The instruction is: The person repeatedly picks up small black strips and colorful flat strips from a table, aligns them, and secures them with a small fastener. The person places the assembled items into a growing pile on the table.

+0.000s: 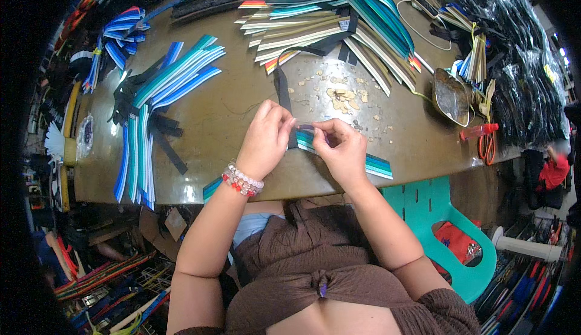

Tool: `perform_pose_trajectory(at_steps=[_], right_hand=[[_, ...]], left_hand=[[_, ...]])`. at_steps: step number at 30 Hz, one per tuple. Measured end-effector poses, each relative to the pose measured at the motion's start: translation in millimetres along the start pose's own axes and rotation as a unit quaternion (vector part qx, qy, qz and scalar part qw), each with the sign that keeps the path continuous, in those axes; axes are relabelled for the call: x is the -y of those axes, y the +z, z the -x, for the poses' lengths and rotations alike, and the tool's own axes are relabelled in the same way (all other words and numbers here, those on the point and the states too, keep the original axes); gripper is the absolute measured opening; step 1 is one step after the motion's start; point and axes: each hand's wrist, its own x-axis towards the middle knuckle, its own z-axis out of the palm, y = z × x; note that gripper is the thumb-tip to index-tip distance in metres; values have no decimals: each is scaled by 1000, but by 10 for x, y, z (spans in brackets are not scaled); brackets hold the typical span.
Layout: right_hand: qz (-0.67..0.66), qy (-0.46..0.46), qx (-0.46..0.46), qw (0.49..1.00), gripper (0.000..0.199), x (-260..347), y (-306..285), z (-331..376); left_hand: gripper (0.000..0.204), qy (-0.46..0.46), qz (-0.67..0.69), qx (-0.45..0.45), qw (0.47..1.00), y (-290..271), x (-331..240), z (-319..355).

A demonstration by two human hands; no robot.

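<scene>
A teal, white and dark striped strap (379,167) lies across the table's near side, passing under my right hand; a similar striped end (212,188) shows by my left wrist. A black strap (282,90) runs down from the far bundles to meet it between my hands. My left hand (265,136) is pinched closed at that meeting point. Close beside it, my right hand (342,152) has thumb and forefinger pressed together. A thin, partly see-through strip (305,125) seems to span the fingertips, too small to identify. Fingers partly hide the striped strap's middle.
Bundles of teal and tan striped straps (339,29) lie at the far side, blue and teal ones (142,117) at left. Small tan pieces (345,100) are scattered beyond my hands. A metal scoop-like tray (451,98), red bottle (478,131) and orange-handled scissors (486,149) sit right.
</scene>
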Motion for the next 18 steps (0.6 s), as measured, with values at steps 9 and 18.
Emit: perform_pose_trajectory(at_steps=[9,18], right_hand=[[-183,100,-8,978,16,-23,-53,-69],[-328,214,45,919,25,23,-212,-196]], left_hand=[[9,24,215,186,958,-474,-304,25],[33,-60,-125,19,990,-390,-206,386]])
